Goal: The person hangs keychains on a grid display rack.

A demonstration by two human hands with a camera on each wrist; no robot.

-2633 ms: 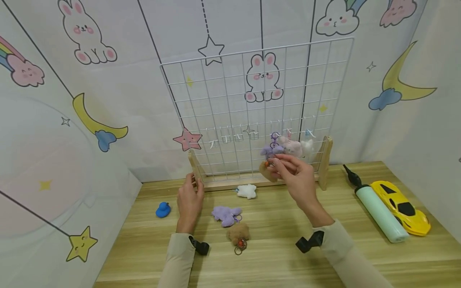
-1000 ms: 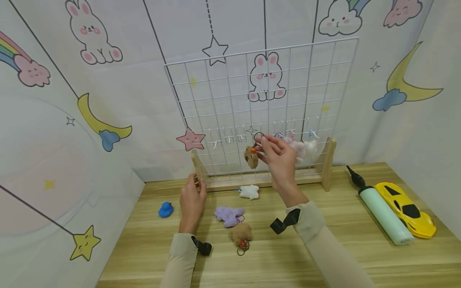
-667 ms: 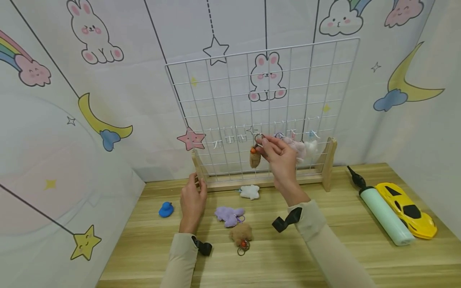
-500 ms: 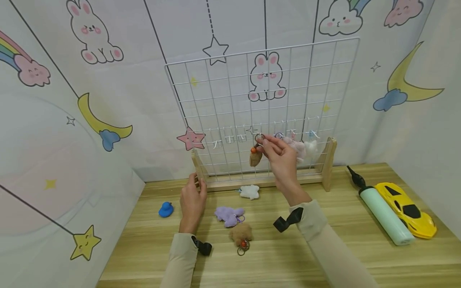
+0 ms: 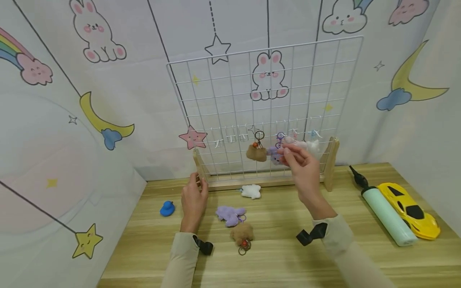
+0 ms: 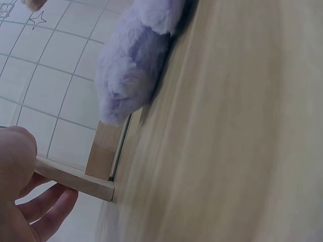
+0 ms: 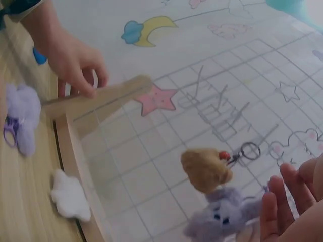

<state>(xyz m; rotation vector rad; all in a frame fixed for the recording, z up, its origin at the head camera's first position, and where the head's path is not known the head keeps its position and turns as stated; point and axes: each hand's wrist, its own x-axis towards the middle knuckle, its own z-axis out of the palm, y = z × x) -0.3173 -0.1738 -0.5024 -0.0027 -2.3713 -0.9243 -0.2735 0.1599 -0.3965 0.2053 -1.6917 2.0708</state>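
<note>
My left hand point(image 5: 193, 199) grips the left wooden foot point(image 6: 75, 180) of a white wire grid rack point(image 5: 230, 100), fingers behind it. From a hook on the grid hangs a brown plush keychain point(image 5: 256, 153) with an orange bead and dark ring. Just right of it hangs a purple plush keychain point(image 5: 275, 157), its face showing in the right wrist view. My right hand point(image 5: 306, 172) has its fingertips right at this purple plush, fingers loosely bent and partly covering it. Pink point(image 5: 295, 142) and white plush keychains point(image 5: 313, 147) hang behind the hand.
On the wooden table lie a white star-shaped plush point(image 5: 251, 191), a purple plush keychain point(image 5: 230, 215) and a brown plush keychain point(image 5: 242, 234). A blue duck point(image 5: 167, 208) sits left; a mint pump point(image 5: 389, 216) and yellow toy car point(image 5: 410, 210) lie right. Several white hooks point(image 5: 231, 138) hold nothing.
The right hand brought the brown plush keychain left to a hook, let go of it, and moved right to the hanging purple plush. My left hand stays on the rack's foot.
</note>
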